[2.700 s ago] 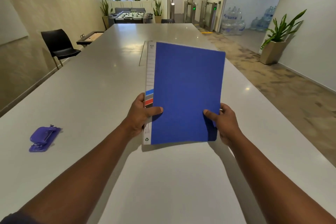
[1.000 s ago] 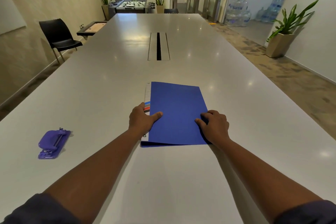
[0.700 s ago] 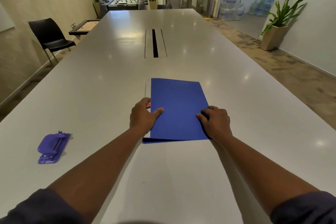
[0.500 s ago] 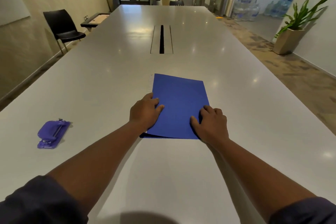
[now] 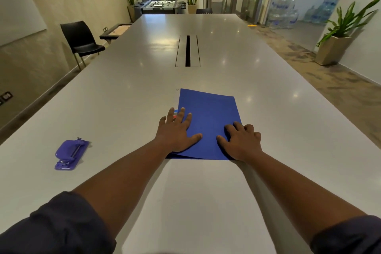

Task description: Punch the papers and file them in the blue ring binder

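The blue ring binder (image 5: 210, 121) lay flat and closed on the long white table (image 5: 127, 97), near the person's edge and slightly right of the table's middle line, its spine side to the left with a white strip and a red-and-blue label just visible beside the left fingers. The left hand (image 5: 177, 134) rested palm down on the binder's left part, fingers straight and spread, thumb stretched out to the right across the cover; some fingertips reached over the spine strip. It held nothing, only pressed on the cover. The right hand (image 5: 241, 140) sat on the binder's near right corner, fingers bent at the knuckles with tips touching the cover, thumb pointing left toward the other thumb; whether any finger hooked under the cover edge could not be told. The near edge of the cover stood slightly lifted off what lay below it, showing a thin dark gap. A purple hole punch (image 5: 71, 153) lay on the table well to the left of the binder, apart from both hands. No loose papers showed. A black chair (image 5: 82, 41) stood by the left wall, a potted plant (image 5: 340, 35) by the right wall.
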### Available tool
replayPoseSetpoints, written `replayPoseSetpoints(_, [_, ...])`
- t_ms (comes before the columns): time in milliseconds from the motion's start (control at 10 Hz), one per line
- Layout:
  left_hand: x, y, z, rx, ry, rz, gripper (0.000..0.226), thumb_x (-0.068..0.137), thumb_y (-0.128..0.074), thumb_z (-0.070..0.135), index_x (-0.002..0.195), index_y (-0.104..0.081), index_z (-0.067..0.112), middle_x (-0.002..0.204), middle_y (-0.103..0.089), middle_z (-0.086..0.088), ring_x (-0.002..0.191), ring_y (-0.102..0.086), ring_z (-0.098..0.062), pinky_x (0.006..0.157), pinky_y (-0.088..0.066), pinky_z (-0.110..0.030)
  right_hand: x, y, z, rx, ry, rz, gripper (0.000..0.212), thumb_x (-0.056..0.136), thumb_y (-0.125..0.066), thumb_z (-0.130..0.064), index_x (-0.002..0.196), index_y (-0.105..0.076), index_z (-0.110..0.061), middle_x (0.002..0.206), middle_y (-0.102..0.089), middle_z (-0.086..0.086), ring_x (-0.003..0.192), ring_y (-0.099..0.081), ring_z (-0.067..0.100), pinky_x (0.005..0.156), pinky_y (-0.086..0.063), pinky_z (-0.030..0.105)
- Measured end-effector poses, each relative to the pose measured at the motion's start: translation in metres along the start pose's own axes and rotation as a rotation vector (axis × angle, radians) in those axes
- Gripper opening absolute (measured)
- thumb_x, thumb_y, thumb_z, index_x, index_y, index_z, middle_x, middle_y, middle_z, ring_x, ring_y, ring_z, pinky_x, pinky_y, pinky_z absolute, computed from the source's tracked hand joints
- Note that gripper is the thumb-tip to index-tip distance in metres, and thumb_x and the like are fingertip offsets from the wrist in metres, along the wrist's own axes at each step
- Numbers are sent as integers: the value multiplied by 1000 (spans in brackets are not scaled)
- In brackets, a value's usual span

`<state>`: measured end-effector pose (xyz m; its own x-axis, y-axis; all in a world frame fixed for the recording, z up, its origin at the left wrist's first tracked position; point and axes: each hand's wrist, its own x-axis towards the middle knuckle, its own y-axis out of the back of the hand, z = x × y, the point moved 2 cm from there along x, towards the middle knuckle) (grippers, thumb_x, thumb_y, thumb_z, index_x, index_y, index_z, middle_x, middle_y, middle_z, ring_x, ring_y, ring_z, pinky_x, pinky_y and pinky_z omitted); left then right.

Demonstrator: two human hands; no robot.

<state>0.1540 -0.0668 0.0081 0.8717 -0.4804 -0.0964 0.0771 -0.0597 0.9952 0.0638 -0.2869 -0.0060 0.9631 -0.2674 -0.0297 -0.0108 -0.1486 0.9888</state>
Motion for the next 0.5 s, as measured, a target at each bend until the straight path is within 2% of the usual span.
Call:
replayPoseSetpoints(100, [0,6,-3,-42,-1,-17,98,84,-17,88,162,1,31,171,11,2,156,14,-32,125,-6,-56,3,12,-12,35,-39,-58,53,92,-33,-63,131,-46,-29,140,-46,1,127,-40,31,102,-31,51])
replayPoseSetpoints(300, [-4,25,0,-45,-30,25,85,94,-14,77,163,-3,28,171,5,1,157,8,-31,126,-8,-51,3,32,-28,30,39,-7,42,98,-31,-50,124,-49,-22,135,-47,3,132,-39,29,106,-32,51])
replayPoseSetpoints(400, [-5,40,3,-59,-40,89,76,100,-14,68,163,-6,27,172,2,0,157,5,-32,125,-10,-50,6,51,-36,35,97,94,48,101,-29,-48,135,-47,-18,144,-45,6,138,-38,30,110,-30,51])
replayPoseSetpoints(500, [-10,54,10,-65,-70,173,69,104,-16,59,163,-5,25,172,2,-2,157,4,-32,125,-10,-49,1,70,-45,39,125,96,64,105,-26,-50,159,-24,-17,168,-19,8,156,-15,29,121,-16,51])
